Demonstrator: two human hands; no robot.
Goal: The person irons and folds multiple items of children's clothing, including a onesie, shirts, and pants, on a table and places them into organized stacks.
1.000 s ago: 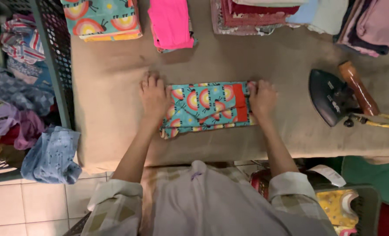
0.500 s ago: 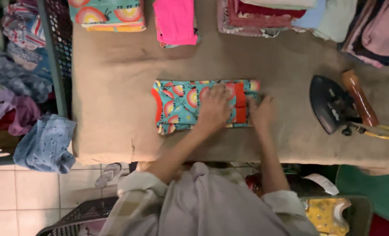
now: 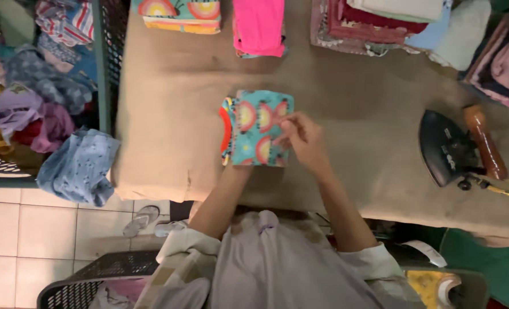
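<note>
Right hand [image 3: 302,136] rests on the folded garment [image 3: 254,129]; left hand is hidden beneath it; iron [image 3: 446,149] lies well right.

I log: folded garment [image 3: 254,129], turquoise with pink-orange rainbow arches, red trim; worktop [image 3: 168,114], tan; iron [image 3: 446,149], black, brown handle; folded pile [image 3: 259,26], bright pink; crumpled cloth [image 3: 77,166], pale blue.

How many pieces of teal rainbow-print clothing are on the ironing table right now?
2. One folded teal rainbow-print piece lies mid-table under the right hand; the left hand is hidden beneath it. A second rainbow-print piece sits at the table's far edge, cut off by the frame. More may be hidden in the stacks.
</note>
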